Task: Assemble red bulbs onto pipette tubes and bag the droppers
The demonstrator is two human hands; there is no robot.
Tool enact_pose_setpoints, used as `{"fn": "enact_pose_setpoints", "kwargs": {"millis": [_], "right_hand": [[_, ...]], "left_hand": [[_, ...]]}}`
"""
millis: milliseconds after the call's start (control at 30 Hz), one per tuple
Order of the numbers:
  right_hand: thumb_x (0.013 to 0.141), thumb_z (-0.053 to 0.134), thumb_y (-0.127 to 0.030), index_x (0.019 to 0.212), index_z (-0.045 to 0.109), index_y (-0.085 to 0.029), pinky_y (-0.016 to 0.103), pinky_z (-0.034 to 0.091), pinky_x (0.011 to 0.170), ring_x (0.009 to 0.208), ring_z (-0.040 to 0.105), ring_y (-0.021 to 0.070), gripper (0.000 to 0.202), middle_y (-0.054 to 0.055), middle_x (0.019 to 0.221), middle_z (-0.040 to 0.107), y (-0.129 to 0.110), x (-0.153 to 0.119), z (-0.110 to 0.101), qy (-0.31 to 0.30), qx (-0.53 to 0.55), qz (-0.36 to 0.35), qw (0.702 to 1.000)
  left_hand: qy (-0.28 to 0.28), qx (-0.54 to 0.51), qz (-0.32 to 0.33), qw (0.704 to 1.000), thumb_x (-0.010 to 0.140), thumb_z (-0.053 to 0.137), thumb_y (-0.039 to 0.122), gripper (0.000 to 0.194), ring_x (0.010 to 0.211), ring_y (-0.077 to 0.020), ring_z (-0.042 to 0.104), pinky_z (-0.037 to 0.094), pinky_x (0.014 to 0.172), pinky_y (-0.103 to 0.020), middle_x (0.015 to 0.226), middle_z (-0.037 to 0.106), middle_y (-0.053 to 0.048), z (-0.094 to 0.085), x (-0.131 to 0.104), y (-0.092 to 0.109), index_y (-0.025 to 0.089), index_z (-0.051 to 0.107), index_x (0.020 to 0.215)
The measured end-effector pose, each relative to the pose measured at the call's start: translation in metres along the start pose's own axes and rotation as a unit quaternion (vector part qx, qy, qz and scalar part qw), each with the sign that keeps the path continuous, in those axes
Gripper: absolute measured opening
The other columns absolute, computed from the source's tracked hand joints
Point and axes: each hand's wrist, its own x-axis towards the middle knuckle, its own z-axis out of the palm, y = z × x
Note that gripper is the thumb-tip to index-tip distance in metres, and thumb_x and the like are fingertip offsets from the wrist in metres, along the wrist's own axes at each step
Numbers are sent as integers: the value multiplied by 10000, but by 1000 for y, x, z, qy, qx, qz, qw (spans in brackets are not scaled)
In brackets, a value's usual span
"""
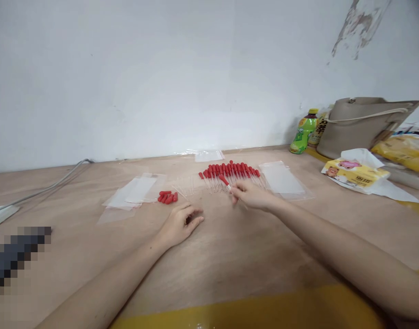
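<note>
Dropper [225,181] pinched in right hand [252,195], left hand [179,224] apart

No text can be read for certain. The green bottle [303,132] carries a label, and the yellow tissue pack [353,172] shows printing. Both are too small to make out.

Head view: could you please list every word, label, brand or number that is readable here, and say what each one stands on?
No text can be read.
Green bottle: label print too small and blurred.
Packet behind it: large dark characters, too blurred to quote.
Yellow tissue pack: cartoon picture; print too small.
Yellow bag: no legible print.
</note>
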Motion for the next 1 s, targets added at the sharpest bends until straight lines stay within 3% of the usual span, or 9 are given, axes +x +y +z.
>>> {"fn": "enact_pose_setpoints", "kwargs": {"millis": [233,467,700,867,1000], "right_hand": [[723,460,-364,545,525,-175,209,305,473,510,473,103,267,-4,536,530,15,57,-15,173,-74,126,974],[690,508,-403,622,609,-191,253,368,554,662,561,177,244,48,673,609,27,89,-1,226,-137,185,947],[741,487,-431,775,651,-217,287,399,680,816,574,195,272,51,827,645,14,85,12,236,-182,134,945],[801,418,-439,825,651,-220,298,402,688,856,576,203,320,64,869,648,-20,83,50,143,-225,33,963],[804,434,-331,912,648,-170,287,408,684,876,582,213,288,117,911,644,-43,93,76,120,-230,35,965]], "left_hand": [[-13,-15,4,1000,819,499,280,188,693,-136,548,453,620,-257,844,600,-58,-1,0,0,172,620,914],[-20,-17,3,1000,824,497,272,181,704,-136,542,442,642,-261,847,590,-56,-1,0,-1,167,617,910],[-12,-2,9,1000,815,502,259,165,717,-147,542,442,647,-269,830,592,-53,1,0,1,172,617,895],[112,123,-13,986,803,504,251,126,776,-187,509,411,738,-330,772,571,-46,-5,1,-12,176,601,774],[176,284,-74,940,771,530,308,147,783,-228,476,374,695,-346,773,546,-68,-18,1,-32,174,592,774]]}}
